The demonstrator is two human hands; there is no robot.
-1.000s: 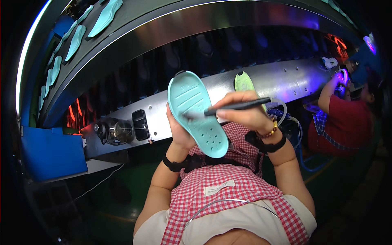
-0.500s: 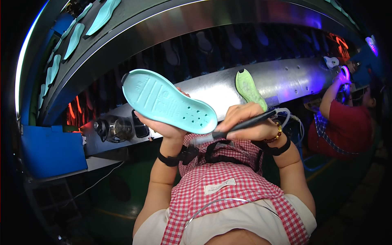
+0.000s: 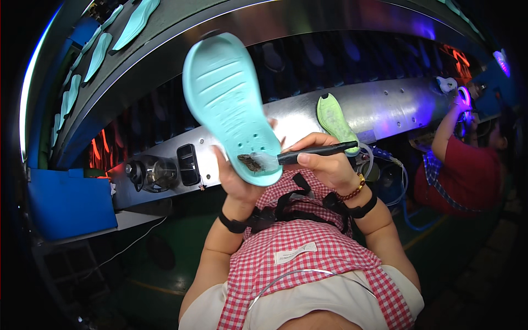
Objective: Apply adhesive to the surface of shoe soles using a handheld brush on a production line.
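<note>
My left hand (image 3: 237, 184) holds a turquoise shoe sole (image 3: 228, 104) by its lower end, with the sole standing upright in front of me. My right hand (image 3: 324, 162) grips a black brush (image 3: 308, 154) and its bristle tip touches the lower part of the sole, where a dark smear shows. Both wrists wear black straps, and the right wrist also has a beaded bracelet.
A light green sole (image 3: 335, 120) lies on the curved metal conveyor ledge (image 3: 385, 107) ahead. Several turquoise soles (image 3: 99, 49) ride along the upper track at the left. A blue bin (image 3: 69, 203) stands at the left. A person in a red top (image 3: 459, 165) works at the right.
My left hand has swung the turquoise sole from lying sideways to standing upright. My right hand has brought the brush up onto the sole's lower end.
</note>
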